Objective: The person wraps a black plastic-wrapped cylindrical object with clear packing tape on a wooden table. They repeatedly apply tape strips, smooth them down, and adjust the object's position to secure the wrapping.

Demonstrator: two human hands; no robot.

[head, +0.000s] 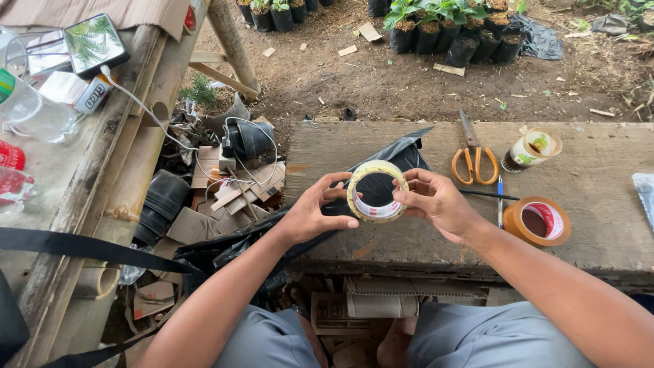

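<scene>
A roll of clear tape point(377, 191) with a yellowish core is held upright above the wooden bench point(599, 163), between both hands. My left hand point(315, 212) grips its left rim with thumb and fingers. My right hand point(438, 200) pinches the right rim, fingertips on the tape's outer face. Under the roll lies a black plastic bag point(402, 153) that hangs over the bench's left edge.
Orange-handled scissors point(474, 161), a pen point(500, 197), a brown tape roll point(539, 220) and a small cup point(533, 150) lie on the bench to the right. A phone point(94, 42) with a white cable and plastic bottles point(30, 109) sit on the left table. Potted seedlings point(446, 31) stand on the soil behind.
</scene>
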